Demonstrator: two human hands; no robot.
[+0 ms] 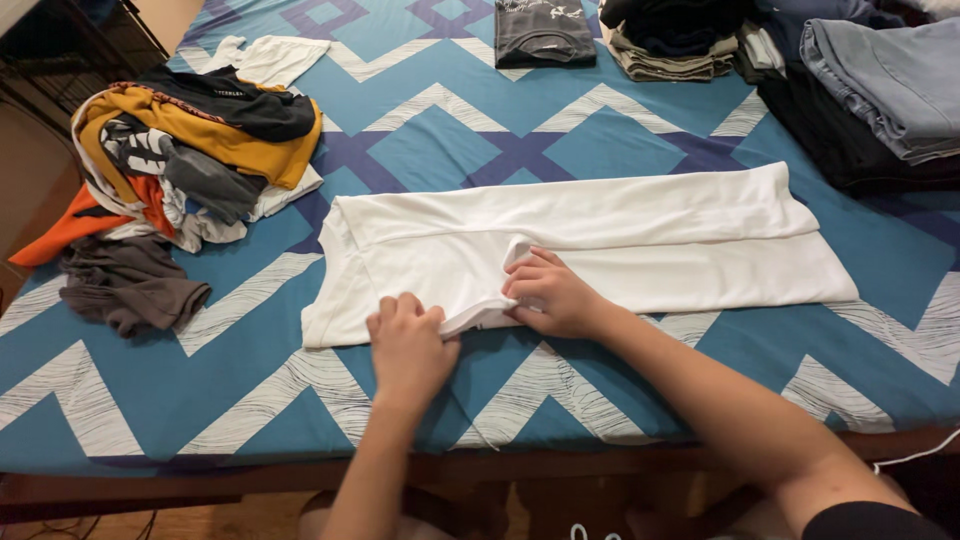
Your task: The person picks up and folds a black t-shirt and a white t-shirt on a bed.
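A plain white shirt (pixel 600 240) lies flat and lengthwise on the blue zigzag bedspread (pixel 450 130), sides folded in. Left hand (pixel 408 345) and right hand (pixel 548 293) each close a grip on its near sleeve fold

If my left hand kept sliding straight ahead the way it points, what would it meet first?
The left hand already rests on the white garment, so it would ride further over that; past it lies bare blue patterned bedsheet.
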